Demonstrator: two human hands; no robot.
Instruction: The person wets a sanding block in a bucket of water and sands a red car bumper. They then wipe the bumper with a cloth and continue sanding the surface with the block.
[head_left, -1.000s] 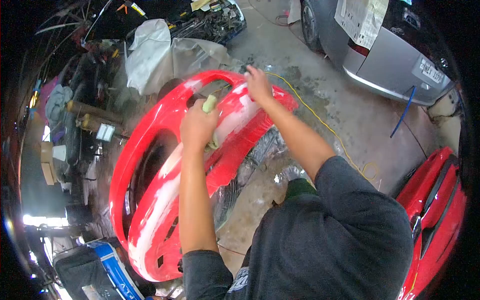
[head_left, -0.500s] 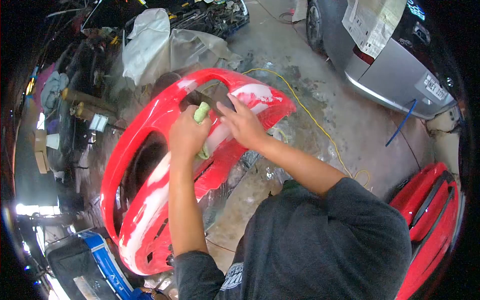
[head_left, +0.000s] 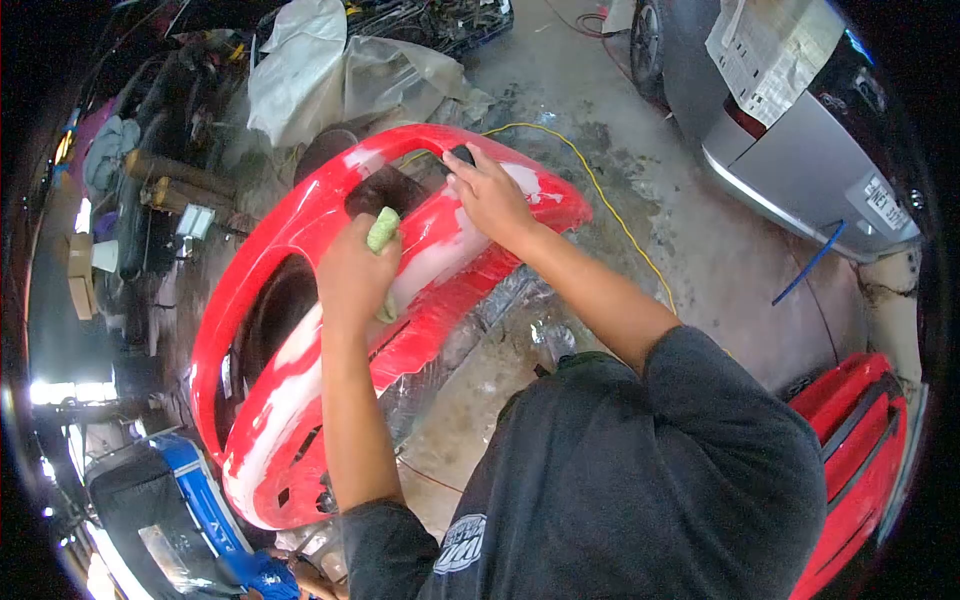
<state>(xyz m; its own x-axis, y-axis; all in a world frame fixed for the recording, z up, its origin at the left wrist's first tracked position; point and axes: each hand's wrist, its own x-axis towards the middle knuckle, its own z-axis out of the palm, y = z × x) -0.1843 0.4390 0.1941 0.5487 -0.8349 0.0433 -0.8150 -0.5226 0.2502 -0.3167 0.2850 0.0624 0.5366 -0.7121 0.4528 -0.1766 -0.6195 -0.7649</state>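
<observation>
A red car bumper (head_left: 262, 243) with white and pale sanded patches lies across the middle of the head view. My left hand (head_left: 352, 272) is closed round a green cloth (head_left: 382, 230), which pokes out above the fist and below it, over the bumper's middle. Further right, my right hand (head_left: 490, 200) rests on the bumper's upper part. Its fingers are on a small black block (head_left: 460, 158) at the edge of the bumper's opening, and the block is partly hidden by them.
A silver car (head_left: 800, 160) with paper on it stands at upper right. A yellow cord (head_left: 607, 195) crosses the floor behind the bumper. Another red bumper (head_left: 850, 450) is at lower right. Plastic sheets (head_left: 395, 85) lie at the top, and a person's hand (head_left: 315, 580) shows at lower left.
My right hand has slid up along the bumper with the black block. My left hand, still round the cloth, has shifted slightly left in the view, and the whole view has moved a little.
</observation>
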